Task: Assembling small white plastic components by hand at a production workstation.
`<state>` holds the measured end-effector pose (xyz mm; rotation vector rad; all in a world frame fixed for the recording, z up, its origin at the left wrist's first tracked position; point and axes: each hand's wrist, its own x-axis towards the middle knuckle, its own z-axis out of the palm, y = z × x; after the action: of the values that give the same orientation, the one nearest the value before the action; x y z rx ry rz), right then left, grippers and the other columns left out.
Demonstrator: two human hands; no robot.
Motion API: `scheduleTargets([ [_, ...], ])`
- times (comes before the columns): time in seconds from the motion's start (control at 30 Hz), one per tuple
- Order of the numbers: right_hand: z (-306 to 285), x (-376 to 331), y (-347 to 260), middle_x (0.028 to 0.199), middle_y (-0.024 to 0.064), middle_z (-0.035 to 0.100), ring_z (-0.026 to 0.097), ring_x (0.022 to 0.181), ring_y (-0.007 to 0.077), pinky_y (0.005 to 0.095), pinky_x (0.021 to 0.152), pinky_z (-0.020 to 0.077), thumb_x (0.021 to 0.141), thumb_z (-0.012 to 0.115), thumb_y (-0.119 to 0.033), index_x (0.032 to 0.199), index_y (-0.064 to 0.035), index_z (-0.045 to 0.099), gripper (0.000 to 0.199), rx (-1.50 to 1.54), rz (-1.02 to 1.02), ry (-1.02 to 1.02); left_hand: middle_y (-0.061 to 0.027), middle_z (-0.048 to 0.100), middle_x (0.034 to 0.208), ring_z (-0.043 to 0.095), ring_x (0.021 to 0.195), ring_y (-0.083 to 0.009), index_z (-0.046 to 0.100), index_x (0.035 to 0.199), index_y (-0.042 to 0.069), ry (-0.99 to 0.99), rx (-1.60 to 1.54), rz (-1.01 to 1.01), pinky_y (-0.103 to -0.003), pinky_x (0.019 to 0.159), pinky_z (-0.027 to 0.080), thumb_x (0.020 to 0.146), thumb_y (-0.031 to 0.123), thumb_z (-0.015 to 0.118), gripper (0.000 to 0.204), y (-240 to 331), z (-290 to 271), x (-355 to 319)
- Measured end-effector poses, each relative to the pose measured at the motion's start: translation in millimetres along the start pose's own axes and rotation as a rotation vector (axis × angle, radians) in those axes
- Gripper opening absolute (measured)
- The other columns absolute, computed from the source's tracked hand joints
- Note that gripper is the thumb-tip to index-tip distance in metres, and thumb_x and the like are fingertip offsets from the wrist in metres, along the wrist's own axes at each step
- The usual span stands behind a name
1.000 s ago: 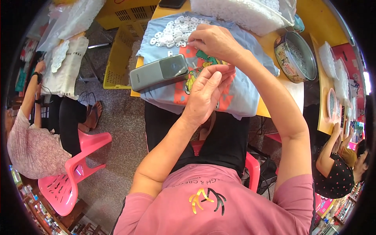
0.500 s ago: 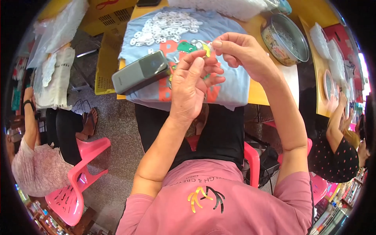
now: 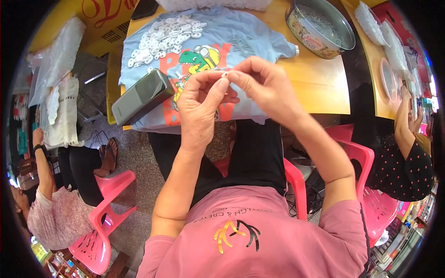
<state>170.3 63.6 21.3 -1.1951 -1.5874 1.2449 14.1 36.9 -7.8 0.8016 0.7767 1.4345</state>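
A small white piece (image 3: 225, 74) is pinched between the fingertips of both hands, over the blue T-shirt (image 3: 250, 41) spread on the table; its exact kind is too small to tell. My left hand (image 3: 199, 109) holds it between thumb and forefinger, its other fingers curled below. From the right, my right hand (image 3: 269, 90) meets it with thumb and forefinger closed on the same spot. Beyond my left hand lies a heap of small white plastic pieces with holes (image 3: 162, 39). A grey box-shaped device with a dark glossy panel (image 3: 141, 97) rests at the shirt's near left edge.
A round printed tin (image 3: 303, 34) holding many small shiny pieces stands at the back right of the yellow table (image 3: 320, 88). White bubble wrap (image 3: 213, 3) lies along the far edge. People sit at both sides, on pink plastic chairs (image 3: 111, 194).
My hands, apart before, have come together at the fingertips. The right hand has brought its small white piece down to the left hand. The whole view has shifted a little.
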Motion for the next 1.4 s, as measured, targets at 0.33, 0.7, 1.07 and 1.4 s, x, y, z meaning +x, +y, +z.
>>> scheduleTargets([
  [0.33,-36,-2,5,0.083,0.0043,0.063,0.054,0.069,0.0089,0.0235,0.06,0.0425,0.088,0.069,-0.008,0.094,0.0007,0.068,0.011,-0.327,-0.234,0.078,-0.0046,0.064,0.086,0.061,0.071,-0.0105,0.062,0.101,0.001,-0.038,-0.002,-0.115,-0.025,0.068,0.053,0.093,0.009,0.065,0.012,3,-12,0],
  [0.7,-61,13,16,0.08,0.0068,0.059,0.056,0.064,0.0176,0.0285,0.06,0.045,0.083,0.07,-0.007,0.095,-0.0038,0.068,0.013,-0.785,-0.306,0.02,-0.0062,0.063,0.089,0.059,0.072,-0.0109,0.06,0.105,0.001,-0.076,-0.076,-0.079,-0.024,0.064,0.049,0.094,0.005,0.062,0.012,0,-18,-2],
  [1.07,-55,14,29,0.088,0.0085,0.059,0.059,0.07,0.0244,0.0332,0.063,0.048,0.084,0.068,-0.005,0.099,-0.0069,0.069,0.015,-0.823,-0.372,0.031,-0.0088,0.063,0.092,0.059,0.072,-0.0125,0.059,0.104,0.0,-0.121,-0.103,-0.048,-0.025,0.063,0.049,0.093,0.001,0.061,0.011,-3,-24,0],
  [1.4,-61,14,31,0.09,0.0072,0.058,0.059,0.065,0.0196,0.0312,0.057,0.0477,0.081,0.072,-0.006,0.095,-0.006,0.069,0.014,-0.774,-0.455,0.002,-0.0098,0.061,0.094,0.059,0.072,-0.0136,0.058,0.104,-0.001,-0.144,-0.12,-0.035,-0.027,0.059,0.051,0.093,-0.001,0.06,0.012,-5,-24,2],
])
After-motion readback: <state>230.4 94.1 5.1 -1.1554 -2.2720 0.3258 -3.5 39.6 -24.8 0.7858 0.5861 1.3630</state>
